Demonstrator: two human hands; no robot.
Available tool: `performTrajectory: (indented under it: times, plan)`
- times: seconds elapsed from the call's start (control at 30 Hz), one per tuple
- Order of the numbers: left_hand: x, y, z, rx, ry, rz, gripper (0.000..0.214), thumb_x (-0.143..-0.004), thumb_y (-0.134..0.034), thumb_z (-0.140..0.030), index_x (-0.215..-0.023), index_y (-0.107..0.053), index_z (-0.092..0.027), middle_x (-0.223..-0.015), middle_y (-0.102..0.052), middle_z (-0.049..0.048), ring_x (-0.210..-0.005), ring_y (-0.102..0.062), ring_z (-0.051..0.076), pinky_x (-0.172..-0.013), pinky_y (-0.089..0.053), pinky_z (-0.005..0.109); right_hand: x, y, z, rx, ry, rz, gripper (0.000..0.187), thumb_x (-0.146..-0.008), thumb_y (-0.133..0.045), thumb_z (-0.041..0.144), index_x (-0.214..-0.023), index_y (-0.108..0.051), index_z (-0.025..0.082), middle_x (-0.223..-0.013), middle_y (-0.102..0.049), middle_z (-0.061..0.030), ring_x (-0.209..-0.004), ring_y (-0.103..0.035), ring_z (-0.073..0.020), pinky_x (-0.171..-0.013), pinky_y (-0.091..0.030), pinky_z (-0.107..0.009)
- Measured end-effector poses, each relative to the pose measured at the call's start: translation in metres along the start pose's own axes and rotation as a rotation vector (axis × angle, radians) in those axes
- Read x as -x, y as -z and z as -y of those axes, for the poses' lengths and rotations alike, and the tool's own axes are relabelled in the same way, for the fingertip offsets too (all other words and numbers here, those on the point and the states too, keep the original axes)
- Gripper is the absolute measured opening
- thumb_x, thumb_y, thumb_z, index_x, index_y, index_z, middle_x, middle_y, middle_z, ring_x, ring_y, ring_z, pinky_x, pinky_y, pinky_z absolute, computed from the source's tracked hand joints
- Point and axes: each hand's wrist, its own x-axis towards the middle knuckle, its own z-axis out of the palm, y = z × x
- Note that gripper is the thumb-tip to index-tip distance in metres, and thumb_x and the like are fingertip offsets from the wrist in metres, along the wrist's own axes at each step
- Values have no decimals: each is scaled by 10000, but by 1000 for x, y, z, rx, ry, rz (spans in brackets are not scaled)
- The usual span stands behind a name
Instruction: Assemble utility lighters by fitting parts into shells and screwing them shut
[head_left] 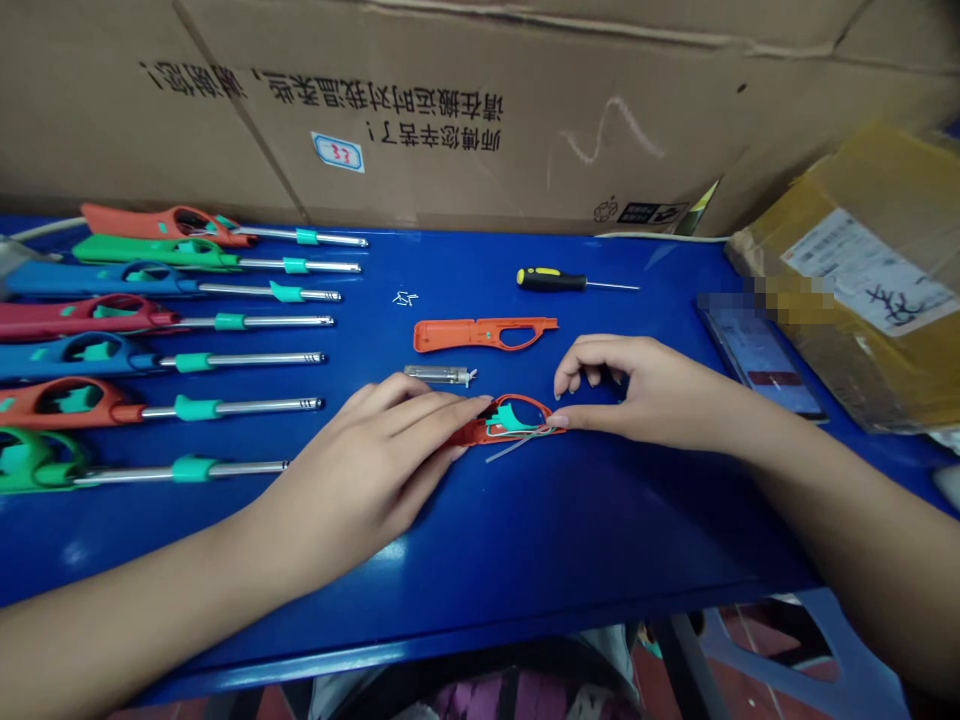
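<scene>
My left hand [390,455] is closed over the handle end of an orange lighter shell half [471,432], pressing it to the blue table. Inside the shell sit a teal trigger [511,417] and a thin wire. A clear thin tube [517,444] slants out over its lower edge. My right hand [637,390] is at the shell's narrow end. Its thumb tip touches there, while the curled fingers stay apart from the thumb. Just above my left hand lies a clear fuel tank [439,375]. The other orange shell half [484,333] lies farther back, inner side up.
Several assembled long-necked lighters [150,318] lie in a row at left. Small white screws [405,298] and a black-yellow screwdriver [553,279] lie toward the back. A phone [765,355] and a taped box [862,270] are at right. A large carton [450,110] stands behind.
</scene>
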Motion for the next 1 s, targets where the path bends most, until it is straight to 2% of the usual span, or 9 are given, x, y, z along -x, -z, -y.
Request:
performTrajectory:
  times: [0.13, 0.27, 0.37, 0.47, 0.57, 0.67, 0.83, 1.0]
  plan:
    - [0, 0, -1, 12, -5, -18, 434, -999, -551, -194, -1430, -520, -218, -1262, -687, 47, -1081, -555, 218, -960, -468, 359, -2, -5, -1, 9, -8, -16, 251, -770, -792, 452, -813, -686, 229, -870, -656, -14, -818, -550, -177, -740, -432, -315]
    - [-2, 0, -1, 24, -12, -15, 432, -997, -554, -190, -1426, -519, -218, -1255, -688, 44, -1088, -559, 213, -967, -469, 360, 0, -5, 0, 29, 43, 10, 154, -824, -754, 360, -832, -681, 224, -888, -654, -13, -844, -554, -172, -765, -435, -313]
    - [-2, 1, -2, 16, -14, -13, 426, -995, -560, -190, -1418, -520, -217, -1260, -682, 41, -1083, -563, 206, -969, -468, 358, 3, -5, 4, 37, 136, 1, 92, -867, -707, 298, -868, -668, 214, -914, -660, -15, -879, -568, -165, -801, -446, -308]
    - [-2, 1, -2, 16, -16, -15, 407, -991, -570, -196, -1396, -531, -210, -1256, -679, 42, -1105, -562, 202, -990, -461, 360, 5, -6, 9, 71, 287, -32, 79, -876, -693, 269, -902, -655, 204, -961, -657, -26, -933, -579, -169, -852, -438, -319]
    - [0, 1, -2, 18, -22, -10, 372, -988, -576, -196, -1360, -550, -202, -1265, -671, 40, -1146, -556, 198, -1021, -446, 363, 6, -8, 9, 155, 366, 2, 32, -878, -679, 226, -899, -657, 214, -972, -655, -19, -932, -585, -171, -874, -408, -347]
    - [1, 0, -2, 14, -28, 3, 354, -997, -563, -190, -1350, -551, -205, -1289, -659, 33, -1171, -549, 191, -1037, -432, 359, 6, -9, 6, 177, 351, 38, 24, -906, -651, 224, -887, -665, 220, -960, -662, -16, -923, -591, -173, -867, -399, -357]
    - [0, 0, -2, 20, -33, 24, 326, -1010, -539, -188, -1334, -558, -215, -1296, -652, 24, -1181, -544, 182, -1053, -420, 352, 5, -11, 4, 103, 329, 44, 15, -915, -647, 221, -914, -661, 213, -953, -677, -23, -909, -600, -168, -855, -428, -337]
    - [-1, 0, -2, 10, -28, 37, 317, -1013, -529, -186, -1327, -554, -219, -1299, -649, 25, -1183, -549, 184, -1042, -421, 355, 5, -10, 5, 134, 324, 33, 14, -906, -656, 202, -914, -648, 211, -939, -680, -21, -907, -596, -174, -857, -429, -341]
